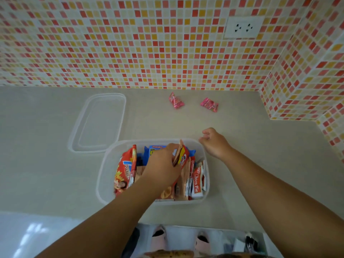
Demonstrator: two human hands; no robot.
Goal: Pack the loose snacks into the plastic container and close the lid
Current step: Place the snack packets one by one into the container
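Note:
A clear plastic container (104,175) stands on the beige counter, packed with upright snack packets, among them a red chip bag (124,170), a blue packet (154,148) and a Choco Pie pack (197,181). My left hand (163,161) is inside the container, shut on a red snack packet (181,155) held upright among the others. My right hand (214,143) hovers just beyond the container's far right corner, fingers loosely curled and holding nothing. The clear lid (98,121) lies flat to the container's far left. Two pink candy packets (176,100) (209,104) lie loose near the wall.
A mosaic-tiled wall runs along the back and juts out at the right (297,90), forming a corner. A white power socket (243,27) sits on the wall. The counter's near edge (74,214) drops off below the container.

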